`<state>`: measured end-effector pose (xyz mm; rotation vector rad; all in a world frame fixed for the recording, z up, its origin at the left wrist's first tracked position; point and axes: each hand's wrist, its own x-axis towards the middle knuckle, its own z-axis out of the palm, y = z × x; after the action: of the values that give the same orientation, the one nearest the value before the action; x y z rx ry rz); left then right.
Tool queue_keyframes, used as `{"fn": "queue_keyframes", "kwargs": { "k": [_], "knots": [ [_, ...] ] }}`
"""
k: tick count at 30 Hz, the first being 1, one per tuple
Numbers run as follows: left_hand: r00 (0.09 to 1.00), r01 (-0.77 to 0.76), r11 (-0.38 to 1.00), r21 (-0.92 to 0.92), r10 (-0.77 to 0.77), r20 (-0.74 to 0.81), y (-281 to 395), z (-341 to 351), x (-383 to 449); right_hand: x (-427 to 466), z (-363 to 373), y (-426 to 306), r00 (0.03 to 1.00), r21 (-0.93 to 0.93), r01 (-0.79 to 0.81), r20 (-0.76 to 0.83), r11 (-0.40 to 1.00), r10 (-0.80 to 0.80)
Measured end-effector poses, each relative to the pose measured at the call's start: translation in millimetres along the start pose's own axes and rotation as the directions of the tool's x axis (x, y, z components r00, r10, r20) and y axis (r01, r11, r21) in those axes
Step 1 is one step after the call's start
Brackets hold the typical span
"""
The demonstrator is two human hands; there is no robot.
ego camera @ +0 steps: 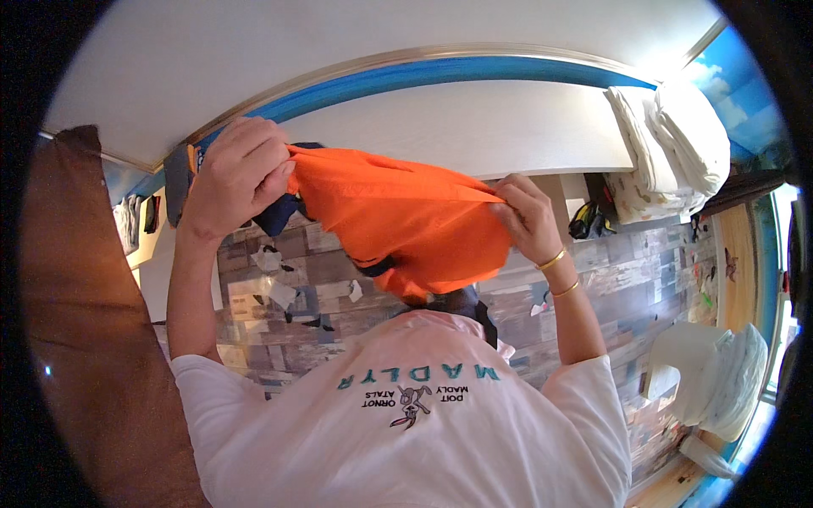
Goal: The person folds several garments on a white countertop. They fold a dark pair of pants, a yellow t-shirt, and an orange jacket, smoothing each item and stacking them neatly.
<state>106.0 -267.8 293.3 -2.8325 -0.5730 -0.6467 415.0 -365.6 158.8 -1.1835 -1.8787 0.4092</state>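
Observation:
An orange cloth garment (406,216) is stretched between both hands in front of the body. My left hand (244,168) pinches its upper corner at the left, fingers closed on the fabric. At the right, my right hand (527,213) grips the other upper edge, with gold bangles on that wrist. The cloth hangs down in folds between them, and its lower part shows a dark patch. Dark blue fabric (277,214) shows behind the orange cloth near my left hand; whether it belongs to the same garment I cannot tell.
A white tabletop (470,127) runs along the wall, with folded white bedding (667,140) at its right end. Scraps lie on the patterned floor (317,279). A brown curtain or cloth (95,330) hangs at the left. A white stool-like seat (692,368) with fabric stands at right.

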Motion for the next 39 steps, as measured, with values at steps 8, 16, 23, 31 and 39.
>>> {"fn": "queue_keyframes", "kwargs": {
  "k": [8, 16, 23, 31, 39],
  "knots": [
    [0.991, -0.134, 0.982, 0.137, 0.128, 0.05, 3, -5, 14, -29, 62, 7, 0.999, 0.112, 0.035, 0.035, 0.993, -0.039],
    [0.998, -0.049, 0.978, 0.204, 0.038, 0.057, 6, -9, 7, -39, 143, 25, 0.982, 0.094, -0.035, 0.19, 0.995, 0.017],
    [0.992, 0.12, 0.952, 0.282, -0.128, 0.007, -28, 1, -17, -39, 134, 43, 0.955, -0.142, 0.004, 0.294, 0.99, 0.039],
    [0.985, 0.13, 0.954, 0.269, -0.155, 0.074, -25, 14, -11, -75, 129, 79, 0.977, -0.347, -0.13, 0.114, 0.929, 0.179],
    [0.99, -0.034, 0.98, 0.196, 0.006, 0.139, -13, 24, 6, -121, 120, 98, 0.961, -0.309, -0.22, 0.095, 0.925, 0.26]
  ]
}}
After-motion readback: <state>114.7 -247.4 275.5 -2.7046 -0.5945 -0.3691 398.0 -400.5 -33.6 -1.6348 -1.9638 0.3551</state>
